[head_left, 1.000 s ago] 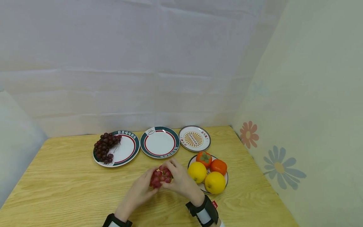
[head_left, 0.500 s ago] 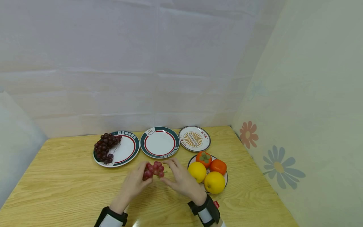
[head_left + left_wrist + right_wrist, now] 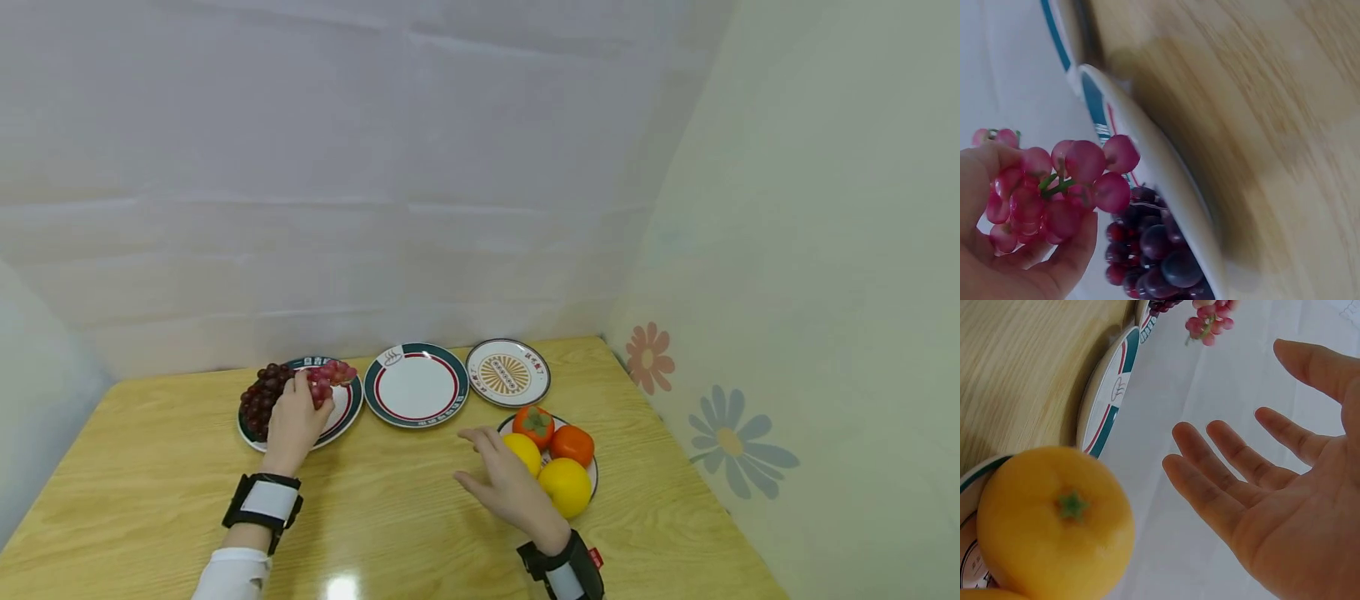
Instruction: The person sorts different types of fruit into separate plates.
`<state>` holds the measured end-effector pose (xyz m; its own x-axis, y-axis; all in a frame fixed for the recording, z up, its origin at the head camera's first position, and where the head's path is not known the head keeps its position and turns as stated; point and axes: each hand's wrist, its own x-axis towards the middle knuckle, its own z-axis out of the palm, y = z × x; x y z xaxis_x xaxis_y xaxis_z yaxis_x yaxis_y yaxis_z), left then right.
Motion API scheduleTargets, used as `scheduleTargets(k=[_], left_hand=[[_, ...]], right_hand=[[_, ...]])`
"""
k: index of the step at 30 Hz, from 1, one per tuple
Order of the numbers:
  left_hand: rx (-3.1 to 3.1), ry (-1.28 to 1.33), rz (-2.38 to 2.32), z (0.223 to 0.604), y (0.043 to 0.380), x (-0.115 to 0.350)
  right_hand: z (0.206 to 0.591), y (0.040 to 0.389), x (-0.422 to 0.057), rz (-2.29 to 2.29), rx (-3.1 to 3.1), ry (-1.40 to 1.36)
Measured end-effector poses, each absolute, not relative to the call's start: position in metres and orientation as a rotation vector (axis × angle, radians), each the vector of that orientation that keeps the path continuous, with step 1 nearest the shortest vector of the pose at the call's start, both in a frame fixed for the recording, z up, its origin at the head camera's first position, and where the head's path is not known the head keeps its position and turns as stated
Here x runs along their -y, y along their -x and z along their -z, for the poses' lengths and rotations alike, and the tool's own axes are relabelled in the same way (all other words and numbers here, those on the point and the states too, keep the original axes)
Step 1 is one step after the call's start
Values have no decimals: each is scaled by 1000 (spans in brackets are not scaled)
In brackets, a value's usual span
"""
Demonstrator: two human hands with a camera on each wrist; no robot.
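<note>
My left hand holds a small bunch of pink-red grapes between thumb and fingers, over the left green-rimmed plate. Dark purple grapes lie on that plate's left side, partly covered by the hand. In the left wrist view the pink bunch is close to the dark grapes; whether they touch I cannot tell. My right hand holds nothing, its fingers spread, just left of the fruit plate. A yellow round fruit shows beside it in the right wrist view.
A second green-rimmed plate and a smaller plate with a sunburst print stand along the back wall. On the fruit plate sit two orange persimmons and two yellow fruits. Bare wooden tabletop spans the front.
The left hand has carried the pink grapes from the table's middle to the back left, above the left plate. The right hand has let go, opened and drawn slightly right.
</note>
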<state>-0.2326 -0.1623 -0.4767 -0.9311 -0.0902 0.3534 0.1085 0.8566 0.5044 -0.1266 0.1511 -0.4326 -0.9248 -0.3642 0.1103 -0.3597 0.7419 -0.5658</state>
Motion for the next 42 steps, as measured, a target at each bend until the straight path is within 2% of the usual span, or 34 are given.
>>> scheduleTargets(k=[7, 21, 32, 42], left_hand=[[2843, -107, 630, 492, 238, 167], [2876, 37, 434, 498, 228, 158], [2942, 189, 487, 490, 191, 138], [2876, 274, 488, 488, 144, 115]], right_hand=[[438, 126, -159, 972, -2922, 570], [437, 126, -161, 914, -3002, 574], [444, 133, -177, 356, -3403, 325], [451, 134, -186, 338, -3215, 178]])
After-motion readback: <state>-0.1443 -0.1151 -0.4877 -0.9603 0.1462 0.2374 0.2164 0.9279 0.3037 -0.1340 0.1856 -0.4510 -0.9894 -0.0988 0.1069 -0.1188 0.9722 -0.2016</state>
